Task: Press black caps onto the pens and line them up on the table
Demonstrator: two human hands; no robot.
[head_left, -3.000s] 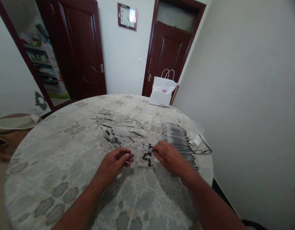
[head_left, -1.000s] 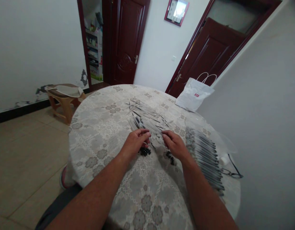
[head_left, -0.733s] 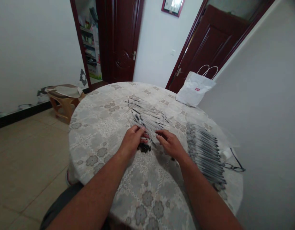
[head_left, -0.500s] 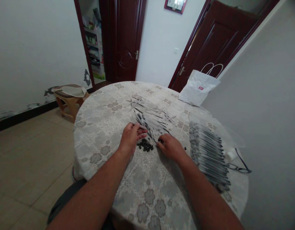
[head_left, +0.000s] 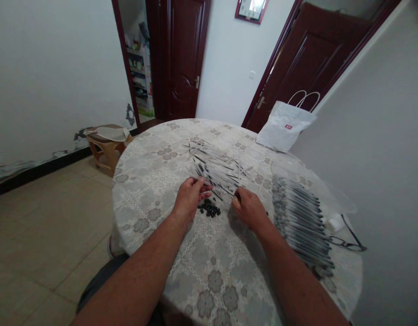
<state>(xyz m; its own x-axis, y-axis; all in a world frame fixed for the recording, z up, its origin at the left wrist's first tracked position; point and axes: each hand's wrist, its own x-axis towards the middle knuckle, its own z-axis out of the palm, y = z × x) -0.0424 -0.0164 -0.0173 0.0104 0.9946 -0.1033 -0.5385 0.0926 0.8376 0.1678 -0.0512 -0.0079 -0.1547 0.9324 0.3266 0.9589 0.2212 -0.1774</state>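
My left hand (head_left: pixel 187 199) is at the near left edge of a loose heap of thin pale and black sticks (head_left: pixel 217 158), which resemble pen parts. Its thumb and forefinger pinch what appears to be a thin pale tube, while the other fingers are partly spread. To the right, my right hand (head_left: pixel 248 206) has its fingers closed on the end of a thin dark stick (head_left: pixel 229 192) that points toward the left hand. Just below and between the hands lies a small pile of black caps (head_left: pixel 210 208). The fingertips are too small to show fine detail.
A stacked row of grey pen-like sticks (head_left: pixel 300 222) lies on the right of the round table, under clear plastic. Beside it are eyeglasses (head_left: pixel 348 244). A white paper bag (head_left: pixel 285 127) stands at the back right. A stool (head_left: pixel 109 147) is left of the table.
My right hand has moved slightly right and up, and a dark stick now shows at its fingers. My left hand stays by the heap. The view has shifted a little.
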